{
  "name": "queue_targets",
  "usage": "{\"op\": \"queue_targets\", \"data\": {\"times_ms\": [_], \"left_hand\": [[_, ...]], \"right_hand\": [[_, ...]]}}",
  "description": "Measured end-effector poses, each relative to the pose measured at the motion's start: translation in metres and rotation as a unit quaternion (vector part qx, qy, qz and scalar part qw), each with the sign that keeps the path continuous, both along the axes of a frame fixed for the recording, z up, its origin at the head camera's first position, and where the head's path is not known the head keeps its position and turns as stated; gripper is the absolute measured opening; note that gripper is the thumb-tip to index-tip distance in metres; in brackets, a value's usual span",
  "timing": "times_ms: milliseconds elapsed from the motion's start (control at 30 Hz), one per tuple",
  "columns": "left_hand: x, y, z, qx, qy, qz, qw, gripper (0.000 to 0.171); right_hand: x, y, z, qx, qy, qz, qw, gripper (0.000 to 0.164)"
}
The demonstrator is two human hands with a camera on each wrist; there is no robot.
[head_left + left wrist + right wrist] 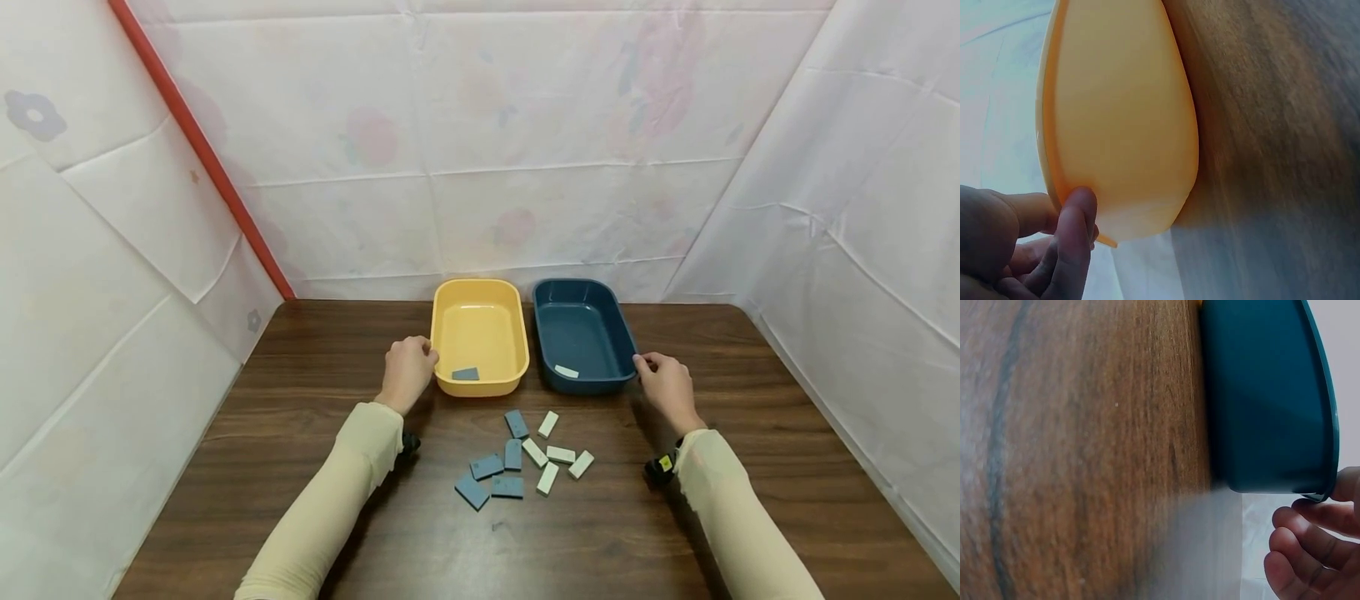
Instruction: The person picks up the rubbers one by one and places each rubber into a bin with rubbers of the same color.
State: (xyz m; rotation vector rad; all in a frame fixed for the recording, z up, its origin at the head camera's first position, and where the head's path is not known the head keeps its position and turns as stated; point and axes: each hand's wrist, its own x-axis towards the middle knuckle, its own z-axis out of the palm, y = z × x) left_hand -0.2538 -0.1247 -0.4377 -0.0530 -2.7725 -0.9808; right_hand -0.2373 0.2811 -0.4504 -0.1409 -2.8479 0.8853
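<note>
My left hand (408,371) pinches the rim of a yellow plastic tray (480,388) at its near left side. In the left wrist view, finger and thumb close over the lip of that tray (1122,125). On the other side my right hand (666,387) holds the rim of a dark blue tray (592,386) near its front right corner. The right wrist view shows thumb and forefinger at the lip of the blue tray (1272,406), with the other fingers loosely curled below. One grey tile (466,374) lies inside the yellow tray, and one cream block (566,372) inside the blue one.
In front of the trays, several grey tiles (507,487) lie scattered on the brown wooden table (585,550). Several cream blocks (561,454) lie to their right. White patterned sheets (480,150) hang behind and along both sides, with a red strip (210,158) at the left.
</note>
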Motion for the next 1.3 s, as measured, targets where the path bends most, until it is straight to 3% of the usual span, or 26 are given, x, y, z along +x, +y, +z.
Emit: {"op": "queue_targets", "data": {"times_ms": [233,533,800,967,1300], "left_hand": [[-0.001,-0.001,-0.001,-0.021,0.017,0.008,0.9996,0.022],[-0.003,-0.001,-0.003,-0.019,0.011,-0.012,0.9997,0.033],[-0.003,-0.002,-0.005,-0.015,0.009,-0.017,0.9997,0.033],[-0.003,-0.001,-0.004,-0.011,0.013,-0.016,0.9997,0.033],[-0.004,-0.002,-0.003,-0.014,0.01,-0.015,0.9997,0.033]], "right_hand": [[0.002,0.001,0.003,-0.017,0.014,-0.006,1.0,0.045],[0.005,0.002,0.008,-0.006,0.05,-0.015,0.999,0.037],[0.005,-0.002,0.01,-0.006,0.107,-0.016,0.994,0.03],[0.005,-0.007,0.015,-0.011,0.123,0.021,0.992,0.03],[0.01,-0.021,0.027,-0.009,0.093,0.106,0.99,0.023]]}}
